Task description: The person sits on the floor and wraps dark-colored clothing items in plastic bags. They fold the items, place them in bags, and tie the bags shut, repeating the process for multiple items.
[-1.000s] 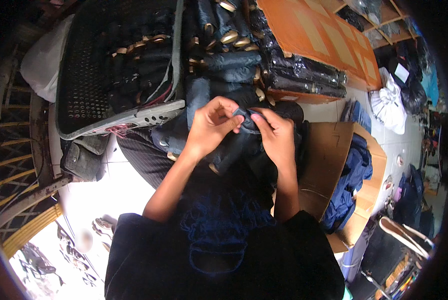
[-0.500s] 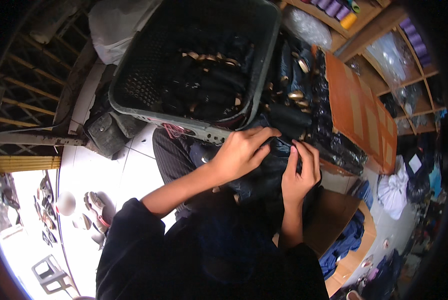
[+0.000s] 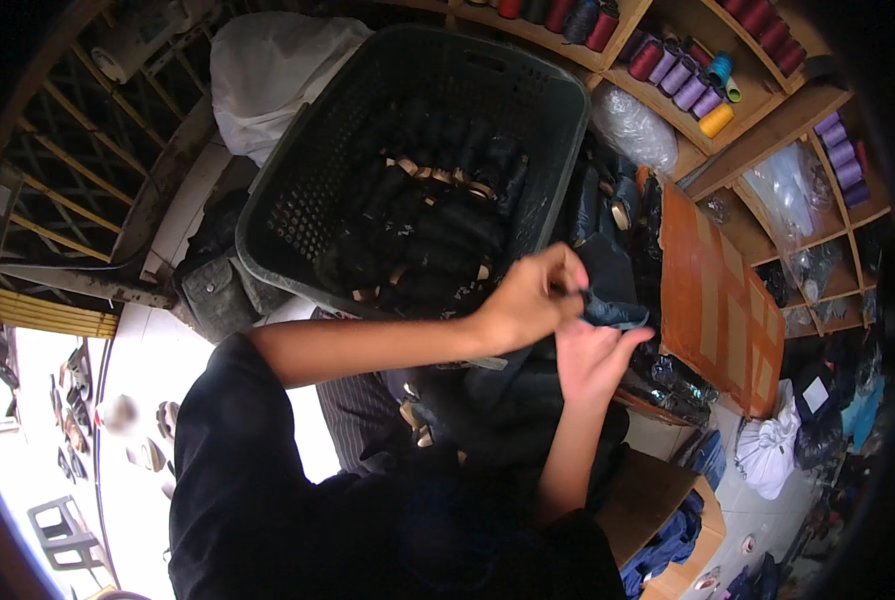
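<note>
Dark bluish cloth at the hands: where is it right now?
In the head view, the dark bluish cloth is right of centre, by the left hand and just above the right hand, left of the orange cardboard box.

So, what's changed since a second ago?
The right hand has stretched its thumb outward; the left hand has moved nearer the basket. Both remain at the dark cloth. The view has turned, bringing thread spools into sight. Dark rolls still fill the basket.
</note>
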Motion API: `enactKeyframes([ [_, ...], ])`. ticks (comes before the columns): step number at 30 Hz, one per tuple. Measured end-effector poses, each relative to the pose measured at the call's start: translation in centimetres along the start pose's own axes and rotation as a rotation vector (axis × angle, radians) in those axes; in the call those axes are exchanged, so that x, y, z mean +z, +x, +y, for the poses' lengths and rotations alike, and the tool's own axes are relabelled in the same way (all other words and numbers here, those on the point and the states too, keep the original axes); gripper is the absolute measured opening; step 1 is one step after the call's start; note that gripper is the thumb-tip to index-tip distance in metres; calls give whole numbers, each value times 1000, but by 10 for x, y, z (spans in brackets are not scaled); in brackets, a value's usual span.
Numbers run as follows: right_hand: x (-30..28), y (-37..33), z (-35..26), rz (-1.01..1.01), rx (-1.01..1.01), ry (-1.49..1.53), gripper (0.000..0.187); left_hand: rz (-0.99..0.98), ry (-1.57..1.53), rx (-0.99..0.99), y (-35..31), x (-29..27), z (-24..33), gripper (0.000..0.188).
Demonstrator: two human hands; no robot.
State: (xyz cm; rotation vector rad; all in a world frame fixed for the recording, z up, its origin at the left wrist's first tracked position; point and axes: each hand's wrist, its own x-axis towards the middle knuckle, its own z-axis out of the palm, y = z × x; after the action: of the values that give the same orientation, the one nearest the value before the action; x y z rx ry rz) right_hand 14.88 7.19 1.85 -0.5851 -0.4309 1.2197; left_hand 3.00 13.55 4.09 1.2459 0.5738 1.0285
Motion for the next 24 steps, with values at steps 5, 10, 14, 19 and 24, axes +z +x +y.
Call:
enactKeyframes([
  [5, -12, 38, -17, -142, 121, 241, 91, -306, 142, -180, 7, -1, 5, 19],
  [10, -60, 63, -35, -336, 159, 488, 84, -712, 194, -435, 49, -24, 21, 25],
  [14, -84, 51, -42, -133, 131, 346, 74, 85, 751, 147, 166, -115, -67, 24],
  [19, -81, 39, -12, 117, 251, 70, 65, 381, 1438, -491, 226, -273, -187, 74],
  [24, -99, 18, -13, 472, 220, -515, 48, 348, 1274, -588, 242, -191, -199, 79],
])
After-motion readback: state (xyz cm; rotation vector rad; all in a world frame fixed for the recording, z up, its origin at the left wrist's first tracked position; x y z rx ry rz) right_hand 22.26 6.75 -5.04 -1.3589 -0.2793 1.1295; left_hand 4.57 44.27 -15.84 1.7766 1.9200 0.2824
